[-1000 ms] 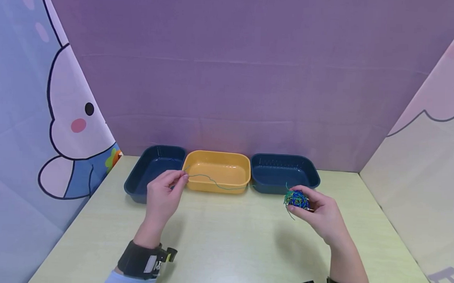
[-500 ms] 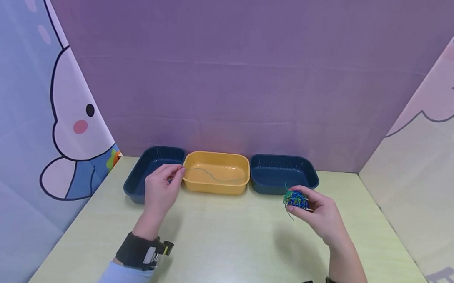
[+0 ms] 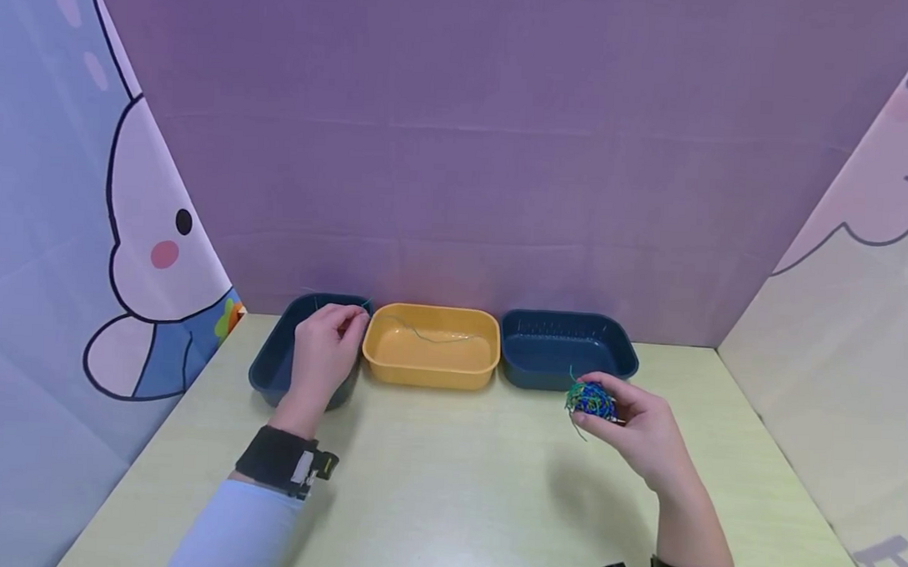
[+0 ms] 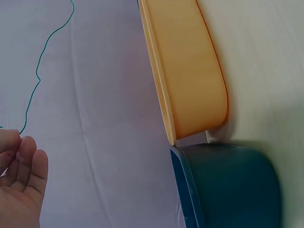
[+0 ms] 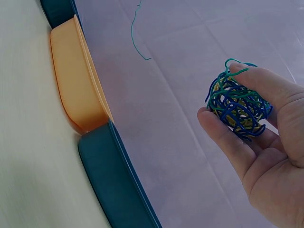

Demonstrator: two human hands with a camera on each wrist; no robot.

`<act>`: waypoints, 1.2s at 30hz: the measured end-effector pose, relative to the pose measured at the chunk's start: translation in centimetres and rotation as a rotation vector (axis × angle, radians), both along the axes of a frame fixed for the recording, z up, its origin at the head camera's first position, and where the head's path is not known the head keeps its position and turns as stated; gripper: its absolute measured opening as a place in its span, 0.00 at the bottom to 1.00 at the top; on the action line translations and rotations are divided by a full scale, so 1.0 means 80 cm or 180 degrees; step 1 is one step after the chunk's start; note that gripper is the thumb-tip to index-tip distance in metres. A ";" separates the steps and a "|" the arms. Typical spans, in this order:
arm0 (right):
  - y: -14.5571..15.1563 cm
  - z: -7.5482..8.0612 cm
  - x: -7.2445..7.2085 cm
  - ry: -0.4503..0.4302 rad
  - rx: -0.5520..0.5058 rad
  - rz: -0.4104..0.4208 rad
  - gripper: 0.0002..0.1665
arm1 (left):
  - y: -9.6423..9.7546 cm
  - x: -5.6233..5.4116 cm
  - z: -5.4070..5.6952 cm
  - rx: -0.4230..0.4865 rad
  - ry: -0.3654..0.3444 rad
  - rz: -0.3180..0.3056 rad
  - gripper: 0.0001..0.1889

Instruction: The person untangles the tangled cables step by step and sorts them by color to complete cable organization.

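Between thumb and fingertips my left hand (image 3: pixel 324 354) pinches one end of a thin green wire (image 4: pixel 39 78), above the left blue bin (image 3: pixel 272 373). The wire's wavy length reaches right, above the yellow bin (image 3: pixel 430 374), and its far end hangs free. In the right wrist view the wire's loose end is separate from the ball. My right hand (image 3: pixel 647 432) holds a tangled ball of blue, green and yellow wire (image 5: pixel 240 104) between thumb and fingers, raised in front of the right blue bin (image 3: pixel 567 377). A few strands stick out of the ball.
The three bins stand side by side along the back of the pale table (image 3: pixel 455 475). Behind them rises a purple cloth backdrop (image 3: pixel 459 150). Printed cloths flank the table at left and right. Each wrist wears a black camera band (image 3: pixel 277 461).
My left hand has moved forward over the left blue bin, drawing the green wire up and away across the yellow bin. The right hand and its wire ball have stayed nearly still.
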State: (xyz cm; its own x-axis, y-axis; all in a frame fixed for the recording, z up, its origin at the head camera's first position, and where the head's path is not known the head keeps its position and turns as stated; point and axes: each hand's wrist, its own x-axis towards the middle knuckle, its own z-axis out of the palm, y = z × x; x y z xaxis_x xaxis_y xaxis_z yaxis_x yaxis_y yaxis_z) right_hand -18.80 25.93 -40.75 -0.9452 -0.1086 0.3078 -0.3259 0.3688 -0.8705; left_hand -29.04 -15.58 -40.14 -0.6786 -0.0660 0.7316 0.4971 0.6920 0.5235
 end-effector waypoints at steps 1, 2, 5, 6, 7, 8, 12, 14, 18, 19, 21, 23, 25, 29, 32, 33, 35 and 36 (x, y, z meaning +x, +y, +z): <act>-0.001 0.000 0.000 -0.0008 0.0001 0.0001 0.27 | -0.001 -0.004 -0.001 -0.0011 -0.0008 0.0009 0.07; -0.001 0.000 0.000 -0.0015 0.0005 0.0001 0.27 | -0.002 -0.008 -0.002 -0.0020 -0.0031 0.0022 0.07; -0.003 -0.001 0.001 -0.0035 0.0017 -0.0019 0.27 | -0.001 -0.019 -0.003 -0.0083 -0.0209 0.0049 0.08; -0.003 -0.002 0.002 -0.0043 0.0020 -0.0025 0.27 | 0.000 -0.023 -0.004 -0.0108 -0.0307 0.0043 0.08; -0.003 -0.002 0.003 -0.0044 0.0023 -0.0036 0.27 | 0.003 -0.027 -0.003 -0.0138 -0.0414 0.0030 0.09; -0.003 -0.002 0.004 -0.0042 0.0029 -0.0043 0.27 | 0.006 -0.030 -0.002 -0.0168 -0.0529 0.0022 0.09; -0.002 -0.004 0.007 -0.0037 0.0021 -0.0021 0.26 | 0.019 -0.044 0.001 -0.0293 -0.0955 0.0005 0.10; -0.001 -0.005 0.008 -0.0032 0.0007 -0.0016 0.26 | 0.026 -0.052 0.002 -0.0356 -0.1101 0.0010 0.10; -0.001 -0.006 0.008 -0.0010 -0.0010 -0.0047 0.27 | 0.036 -0.069 0.002 -0.0489 -0.1290 -0.0029 0.11; -0.001 -0.006 0.008 -0.0001 -0.0016 -0.0045 0.27 | 0.038 -0.073 0.002 -0.0509 -0.1320 -0.0034 0.11; -0.004 -0.007 0.006 0.0010 -0.0019 -0.0009 0.26 | 0.039 -0.079 0.000 -0.0524 -0.1425 -0.0021 0.12; -0.006 -0.008 0.003 0.0004 -0.0040 0.0044 0.27 | 0.039 -0.084 -0.003 -0.0544 -0.1540 0.0036 0.11; -0.009 -0.008 0.002 -0.0007 -0.0025 0.0066 0.27 | 0.038 -0.088 -0.006 -0.0593 -0.1687 0.0072 0.11; -0.009 -0.008 0.001 -0.0035 0.0019 0.0004 0.26 | 0.043 -0.095 -0.014 -0.0910 -0.1894 0.0076 0.10; -0.009 -0.007 0.001 -0.0046 0.0042 -0.0021 0.26 | 0.048 -0.098 -0.018 -0.1088 -0.2049 0.0123 0.09; -0.009 -0.007 0.002 -0.0048 0.0044 -0.0025 0.26 | 0.049 -0.098 -0.019 -0.1110 -0.2117 0.0158 0.08; -0.009 -0.007 0.002 -0.0052 0.0046 -0.0017 0.26 | 0.051 -0.098 -0.022 -0.1140 -0.2247 0.0212 0.09; -0.009 -0.007 0.002 -0.0051 0.0047 -0.0016 0.26 | 0.051 -0.098 -0.023 -0.1143 -0.2291 0.0232 0.10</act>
